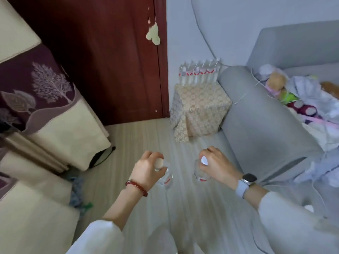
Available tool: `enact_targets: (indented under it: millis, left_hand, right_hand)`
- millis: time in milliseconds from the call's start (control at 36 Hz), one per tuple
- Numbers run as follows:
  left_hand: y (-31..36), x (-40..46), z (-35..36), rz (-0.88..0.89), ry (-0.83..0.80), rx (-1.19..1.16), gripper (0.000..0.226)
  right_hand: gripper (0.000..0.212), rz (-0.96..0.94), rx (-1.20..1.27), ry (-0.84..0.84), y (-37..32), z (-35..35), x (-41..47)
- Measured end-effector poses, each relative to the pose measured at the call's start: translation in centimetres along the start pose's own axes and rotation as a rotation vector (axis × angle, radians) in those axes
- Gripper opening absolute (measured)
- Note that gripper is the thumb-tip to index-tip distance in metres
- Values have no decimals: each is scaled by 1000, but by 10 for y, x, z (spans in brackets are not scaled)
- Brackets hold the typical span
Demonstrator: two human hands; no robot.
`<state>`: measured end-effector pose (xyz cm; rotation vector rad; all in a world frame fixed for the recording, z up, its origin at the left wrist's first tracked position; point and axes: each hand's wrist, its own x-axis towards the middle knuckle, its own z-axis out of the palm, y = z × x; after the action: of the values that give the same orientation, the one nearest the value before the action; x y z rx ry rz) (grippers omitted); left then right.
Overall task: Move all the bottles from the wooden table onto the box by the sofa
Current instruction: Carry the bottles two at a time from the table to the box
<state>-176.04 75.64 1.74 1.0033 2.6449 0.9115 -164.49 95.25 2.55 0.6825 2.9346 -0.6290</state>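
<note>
So, head cam looking down: the left hand (146, 168) has its grip wrapped round the neck of a clear bottle (166, 177), and the right hand (213, 165) grips a second bottle (200, 174) near its white cap, both held over the pale striped floor (146, 136). Further ahead, the box (200, 109) under patterned cloth sits right beside the grey sofa (256, 121) arm, with a row of bottles (199, 73) standing along its far edge by the wall.

Head view, angled down, hands (181, 167) near, edges perhaps blurred
</note>
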Motion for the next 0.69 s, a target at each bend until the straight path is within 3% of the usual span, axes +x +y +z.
enact_targets:
  millis: [278,361,472,556,694]
  left_hand:
    - [-33,255,6,39,32,27,31]
    - [-40,334,8,45,35,5,29]
    - [-44,437,17,84,9,-76,29]
    - [-45,503,33,104,-18,-80,30]
    - [-40,608,72,77,1,-79,28]
  right_hand:
    - [20,137,116,67,35,-38,240]
    - [7,166,142,33,47,-51,311]
    - [34,194,152,60,64,-70,398]
    - [20,277,211,56,86,-78,457]
    - [25,293,252,113,129,-97,556]
